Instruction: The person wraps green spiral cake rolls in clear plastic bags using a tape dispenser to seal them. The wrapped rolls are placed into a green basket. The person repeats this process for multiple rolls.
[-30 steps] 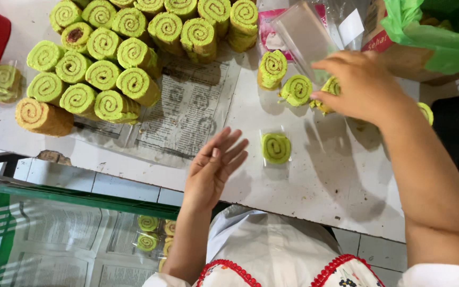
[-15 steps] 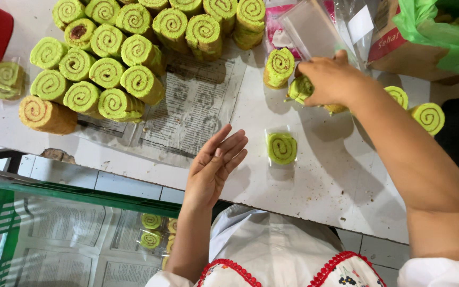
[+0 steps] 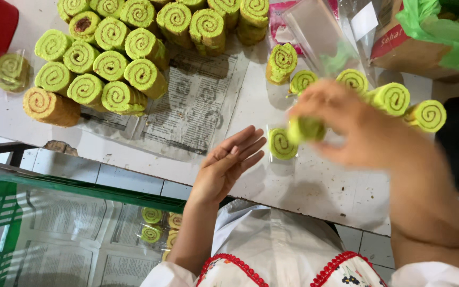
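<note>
Here the right hand (image 3: 357, 125) is blurred above the worktop (image 3: 320, 186) and pinches a green roll slice (image 3: 306, 128) between thumb and fingers. Just beside this slice, to its left, a wrapped slice (image 3: 281, 143) lies flat on the worktop in clear film. The left hand (image 3: 228, 165) is open and holds nothing — palm up, fingers together, pointing toward the wrapped slice but not touching it. Behind the right hand several more slices (image 3: 391, 98) stand in a row. A pile of rolls (image 3: 112, 58) rests on newspaper (image 3: 197, 106) at the far left. A green basket (image 3: 6, 228) stands below the worktop edge — a few wrapped slices lie in it.
</note>
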